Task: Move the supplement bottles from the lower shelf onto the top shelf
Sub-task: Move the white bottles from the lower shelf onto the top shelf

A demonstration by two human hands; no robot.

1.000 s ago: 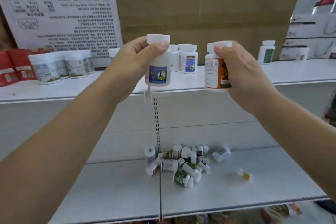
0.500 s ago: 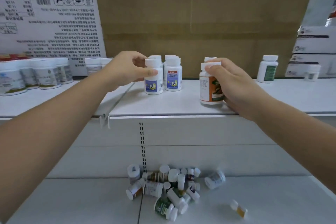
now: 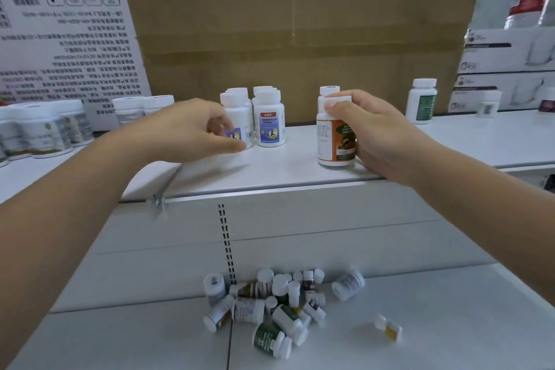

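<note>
Stocking the top shelf (image 3: pixel 285 171)
Right hand (image 3: pixel 378 135) clasps the orange bottle (image 3: pixel 332 141), likely light and slick, near its cap; left hand (image 3: pixel 180 132) blurred, grip unclear.

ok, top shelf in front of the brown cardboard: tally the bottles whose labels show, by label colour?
blue-label bottles: 2 (one partly behind the left hand)
orange-label bottle: 1 (gripped by the right hand)
green-label bottle: 1
Total: 4
The caps behind them belong to bottles whose labels are hidden, so they are not counted.
</note>
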